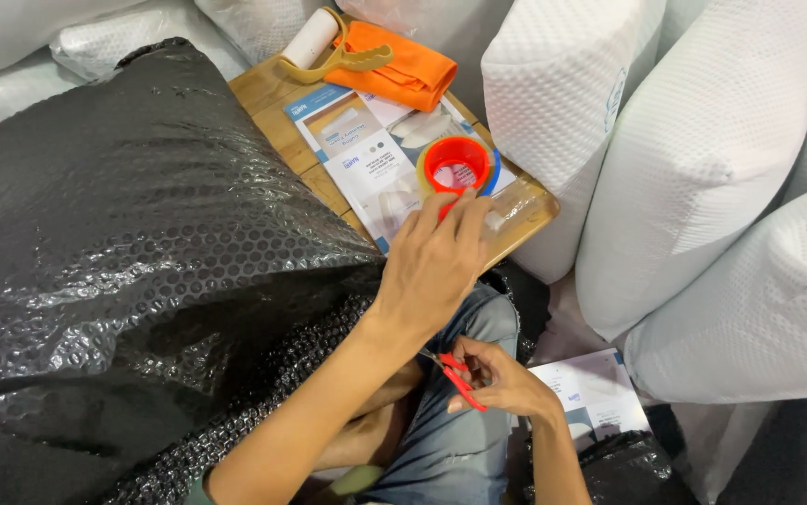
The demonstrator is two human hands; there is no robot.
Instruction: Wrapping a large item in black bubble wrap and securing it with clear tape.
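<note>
Left hand [433, 266] is reaching forward, fingers spread and fingertips landing on the near edge of the tape roll [458, 166], touching it but not wrapped around it. That roll, clear tape on a red core, sits on printed leaflets [366, 140] on a small wooden worktop [272, 89]. Right hand [501, 379] is lower down by the knee, closed around small red scissors [459, 376]. Further back on the worktop there's an orange cloth [408, 70] and a lint roller [314, 42]. Big black bubble wrap bundle [132, 243] on the left, white pillows [703, 187] on the right.
</note>
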